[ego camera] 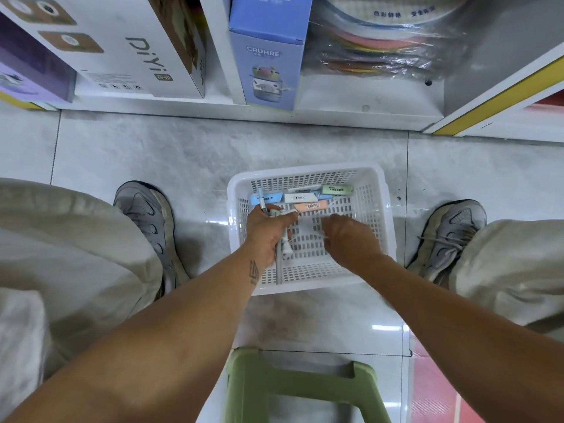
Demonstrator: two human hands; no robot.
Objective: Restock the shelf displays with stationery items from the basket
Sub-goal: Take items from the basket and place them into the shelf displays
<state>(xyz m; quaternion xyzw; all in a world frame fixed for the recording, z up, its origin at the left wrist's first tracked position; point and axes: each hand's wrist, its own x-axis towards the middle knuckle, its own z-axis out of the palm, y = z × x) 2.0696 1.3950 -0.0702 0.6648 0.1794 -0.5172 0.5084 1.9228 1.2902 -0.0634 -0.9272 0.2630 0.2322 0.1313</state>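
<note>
A white perforated basket (378,190) sits on the floor between my feet. At its far end lie several small pastel stationery packs: blue (273,197), white (300,197), orange (311,206) and green (337,189). My left hand (267,235) is inside the basket, shut on a bundle of pens (282,245) whose ends stick out above and below the fist. My right hand (348,239) reaches down into the basket's middle, fingers curled toward the floor of it; whether it holds anything is hidden.
The bottom shelf (335,99) lies ahead, holding a white DiYi box (122,47), a blue CRUHRE box (268,56) and plastic-wrapped coloured paper (384,47). A green stool (293,386) stands under me. My shoes (146,215) flank the basket on grey tiles.
</note>
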